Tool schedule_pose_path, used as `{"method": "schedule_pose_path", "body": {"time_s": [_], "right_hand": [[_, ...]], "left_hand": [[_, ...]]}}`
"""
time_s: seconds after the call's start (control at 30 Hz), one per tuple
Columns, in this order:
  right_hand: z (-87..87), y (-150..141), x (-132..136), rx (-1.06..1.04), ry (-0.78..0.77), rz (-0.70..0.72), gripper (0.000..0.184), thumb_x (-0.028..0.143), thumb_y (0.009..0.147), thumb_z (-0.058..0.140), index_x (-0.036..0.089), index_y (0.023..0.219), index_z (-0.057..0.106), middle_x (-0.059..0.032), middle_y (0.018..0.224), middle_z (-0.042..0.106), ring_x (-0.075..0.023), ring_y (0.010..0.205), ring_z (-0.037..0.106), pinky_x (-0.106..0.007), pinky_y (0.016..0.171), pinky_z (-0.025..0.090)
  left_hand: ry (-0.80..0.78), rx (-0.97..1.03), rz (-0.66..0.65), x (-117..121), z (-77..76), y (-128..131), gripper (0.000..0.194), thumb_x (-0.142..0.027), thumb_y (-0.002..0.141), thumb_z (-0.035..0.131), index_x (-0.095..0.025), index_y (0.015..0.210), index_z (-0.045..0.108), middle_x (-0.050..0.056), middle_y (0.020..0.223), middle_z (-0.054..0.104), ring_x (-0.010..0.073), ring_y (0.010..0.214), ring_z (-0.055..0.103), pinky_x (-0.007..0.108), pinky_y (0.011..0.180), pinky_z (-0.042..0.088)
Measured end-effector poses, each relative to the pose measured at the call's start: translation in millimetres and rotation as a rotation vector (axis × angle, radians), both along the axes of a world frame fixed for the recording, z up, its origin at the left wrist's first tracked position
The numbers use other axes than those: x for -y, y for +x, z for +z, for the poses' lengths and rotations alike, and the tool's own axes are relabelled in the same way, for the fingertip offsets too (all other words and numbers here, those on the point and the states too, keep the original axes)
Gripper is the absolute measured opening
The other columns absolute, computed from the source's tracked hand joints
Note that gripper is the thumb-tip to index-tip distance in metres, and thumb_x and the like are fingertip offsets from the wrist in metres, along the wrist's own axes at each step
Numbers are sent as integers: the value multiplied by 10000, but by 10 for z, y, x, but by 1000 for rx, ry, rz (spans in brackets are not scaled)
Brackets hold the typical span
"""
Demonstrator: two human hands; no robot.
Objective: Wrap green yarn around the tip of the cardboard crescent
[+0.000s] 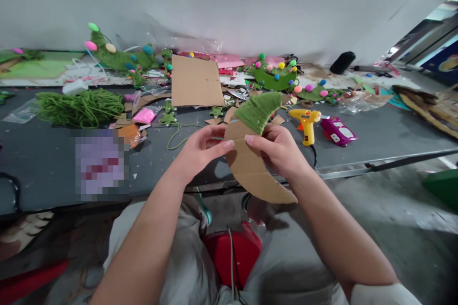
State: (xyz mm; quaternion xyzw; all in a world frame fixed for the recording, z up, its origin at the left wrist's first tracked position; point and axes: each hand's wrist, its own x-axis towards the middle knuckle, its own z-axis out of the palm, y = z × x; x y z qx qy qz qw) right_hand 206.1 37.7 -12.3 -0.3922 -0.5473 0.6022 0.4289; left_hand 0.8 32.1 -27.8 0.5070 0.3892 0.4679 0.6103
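Observation:
A brown cardboard crescent (246, 164) is held up over the table's front edge, its bare tip pointing down to the right. Green yarn (260, 110) is wound closely round its upper end. My right hand (282, 150) grips the crescent just below the winding, thumb on the front and fingers behind. At the left edge, my left hand (203, 150) pinches the cardboard with its thumb in front; the fingertips are partly hidden behind it. A loose green strand (175, 140) lies on the table beside my left hand.
Green yarn (80, 107) lies heaped at left. A yellow glue gun (306, 121) and a purple packet (338, 131) are at right. Behind are a cardboard sheet (196, 81), scraps, and green crescents with pompoms (275, 76). A red stool (232, 255) shows between my legs.

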Motion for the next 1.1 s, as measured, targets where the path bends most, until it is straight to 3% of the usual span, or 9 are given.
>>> {"method": "schedule_pose_path", "body": {"time_s": [0.1,0.2,0.33,0.47,0.6,0.67,0.77,0.9,1.1], "right_hand": [[-36,-27,-22,-97,-28,-51,343,402,799,761,182,1053,692,-59,933,724,-166,767,659,-298,707,531],[-61,-44,-39,-40,47,-129,366,456,790,772,175,1013,701,-26,812,681,-124,654,586,-247,589,467],[-73,-59,-37,127,170,-194,363,462,799,765,144,971,728,25,645,569,-73,541,431,-219,490,328],[-119,-97,-26,315,320,-200,293,394,912,641,145,1026,747,-21,768,679,-102,612,526,-239,559,402],[-189,-104,-19,588,566,-194,239,298,966,551,162,1035,735,-57,928,744,-157,779,646,-274,710,480],[-196,-76,-13,735,667,-156,221,255,969,536,160,1022,728,-66,963,747,-173,835,666,-282,756,484],[-153,1,-2,941,776,-69,196,229,964,539,173,1000,724,-61,947,740,-183,851,673,-279,724,463],[-43,123,-2,1085,913,-21,188,280,966,569,194,930,732,-56,874,701,-177,809,650,-277,663,418],[56,286,-64,1019,953,-5,205,339,955,612,197,910,753,-47,810,643,-166,769,595,-292,689,412]], "left_hand": [[-114,144,-121,67,-100,181,369,-343,802,797,-171,1116,707,82,1103,741,200,976,682,313,891,529],[-146,297,13,93,-143,301,364,-340,780,812,-177,1088,706,75,1016,763,214,883,714,321,813,557],[-132,344,252,32,-110,268,298,-351,789,795,-176,1011,703,63,933,763,210,788,720,323,733,572],[-22,219,403,-22,-113,183,285,-374,790,784,-177,976,693,49,910,747,191,773,697,303,714,556],[158,-148,540,-25,-116,120,261,-387,811,751,-164,938,702,29,845,715,169,736,642,252,648,495],[221,-352,515,-24,-81,61,277,-370,816,740,-155,987,701,31,868,719,176,761,639,249,656,484],[282,-522,359,-29,-13,-58,313,-331,830,718,-160,1092,702,43,982,741,203,859,661,269,730,499],[256,-583,169,-36,39,-195,336,-352,832,720,-192,1128,726,43,1067,754,228,904,680,294,753,513],[64,-535,-91,-24,89,-277,343,-393,829,736,-222,1126,729,25,1028,769,223,887,705,261,680,527]]}}
